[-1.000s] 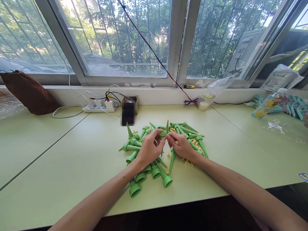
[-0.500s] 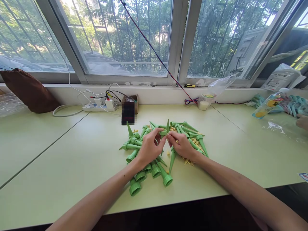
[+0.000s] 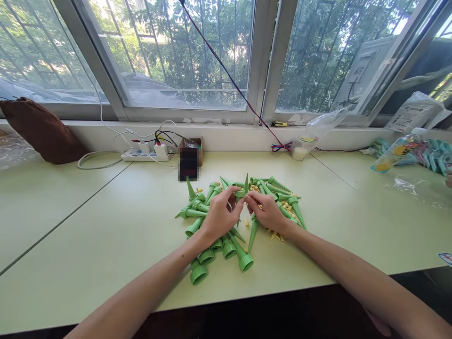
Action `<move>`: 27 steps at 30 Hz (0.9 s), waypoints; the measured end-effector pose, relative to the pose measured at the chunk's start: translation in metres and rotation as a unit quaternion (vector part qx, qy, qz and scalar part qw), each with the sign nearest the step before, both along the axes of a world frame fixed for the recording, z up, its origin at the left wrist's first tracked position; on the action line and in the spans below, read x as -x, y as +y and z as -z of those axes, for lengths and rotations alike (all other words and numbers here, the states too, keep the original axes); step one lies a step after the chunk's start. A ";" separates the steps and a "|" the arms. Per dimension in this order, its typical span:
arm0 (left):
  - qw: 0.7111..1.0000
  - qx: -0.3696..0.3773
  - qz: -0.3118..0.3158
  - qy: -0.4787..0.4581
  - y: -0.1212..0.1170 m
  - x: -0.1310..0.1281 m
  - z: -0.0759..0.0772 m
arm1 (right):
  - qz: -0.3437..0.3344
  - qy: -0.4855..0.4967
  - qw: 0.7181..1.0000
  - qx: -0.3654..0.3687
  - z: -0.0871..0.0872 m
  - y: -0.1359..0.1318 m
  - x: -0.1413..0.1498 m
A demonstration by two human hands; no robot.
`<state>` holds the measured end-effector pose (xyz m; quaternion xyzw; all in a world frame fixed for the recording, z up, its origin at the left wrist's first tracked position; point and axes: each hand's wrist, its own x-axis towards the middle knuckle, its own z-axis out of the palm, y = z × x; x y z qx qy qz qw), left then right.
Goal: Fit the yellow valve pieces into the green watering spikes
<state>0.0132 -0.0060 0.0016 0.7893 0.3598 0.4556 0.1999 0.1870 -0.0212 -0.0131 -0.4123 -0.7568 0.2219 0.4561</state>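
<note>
Windows [image 3: 262, 70]: they stretch along the far side; through the glass we see foliage [image 3: 212, 61];
Table [image 3: 92, 235]: pale green and broad, it runs below the sill [image 3: 229, 141] from left to right; a dark seam crosses it on the left;
Green cones [image 3: 245, 262]: we find them heaped at the middle of the table; many lie on their sides, and several on the near side turn their hollow wide ends towards us;
Brown bag [image 3: 42, 134]: it rests at the far left, just beside the sill;
Power strip [image 3: 144, 157]: it lies on the far side, left of the middle, with plugs in it;
Left hand [image 3: 221, 209]: thumb and fingers grasp one held cone [image 3: 240, 193] near its ridged wide end, which faces up, above the heap;
Right hand [image 3: 266, 213]: its fingertips are drawn together just beside the held cone; we cannot tell whether they pinch anything;
Yellow pieces [image 3: 246, 223]: small, they lie scattered among the cones, most of them on the right.
</note>
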 end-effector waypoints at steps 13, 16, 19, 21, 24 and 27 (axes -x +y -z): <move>1.000 -0.009 -0.005 0.001 0.000 -0.001 0.000 | 0.004 -0.002 1.000 0.003 -0.003 -0.001 0.000; 1.000 -0.014 -0.006 0.003 0.000 -0.001 -0.001 | 0.003 -0.002 1.000 0.004 -0.003 -0.002 0.000; 1.000 -0.013 -0.005 0.003 -0.001 -0.001 -0.002 | 0.006 -0.005 1.000 0.006 -0.004 -0.003 0.000; 1.000 -0.011 -0.005 0.003 -0.001 -0.001 -0.002 | 0.007 -0.006 1.000 0.008 -0.004 -0.003 -0.001; 1.000 -0.011 -0.006 0.002 -0.001 -0.001 -0.001 | 0.004 -0.008 1.000 0.008 -0.003 -0.002 -0.001; 1.000 -0.010 -0.005 0.003 -0.001 -0.001 -0.001 | 0.000 -0.008 1.000 0.006 -0.003 -0.002 -0.002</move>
